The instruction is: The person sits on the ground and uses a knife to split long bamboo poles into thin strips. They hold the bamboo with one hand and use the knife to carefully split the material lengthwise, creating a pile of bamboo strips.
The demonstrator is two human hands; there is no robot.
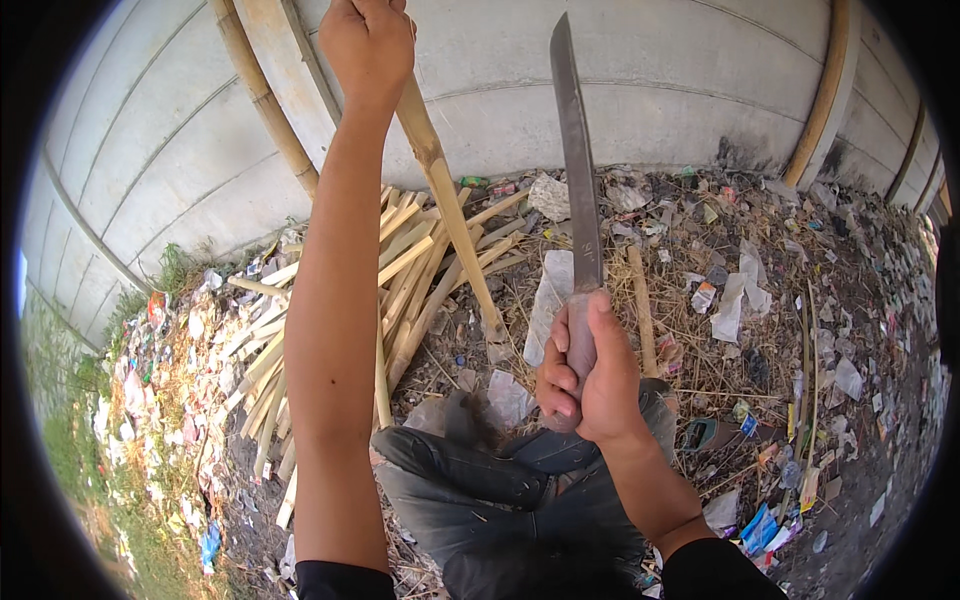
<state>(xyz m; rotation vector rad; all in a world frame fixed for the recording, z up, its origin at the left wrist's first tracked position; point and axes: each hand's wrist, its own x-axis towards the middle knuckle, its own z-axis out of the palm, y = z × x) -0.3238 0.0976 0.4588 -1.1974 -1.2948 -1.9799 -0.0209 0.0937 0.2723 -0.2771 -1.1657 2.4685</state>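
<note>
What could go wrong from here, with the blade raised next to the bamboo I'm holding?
1. The machete stands close to the left forearm; a glancing stroke off the bamboo strip could reach the left hand.
2. The strip is steadied by one hand only, so it may twist.
3. The right hand is above the knee, in the blade's likely path.

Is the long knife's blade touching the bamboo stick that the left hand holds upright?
No, the blade stands apart from the bamboo stick, raised by the right hand.
</note>
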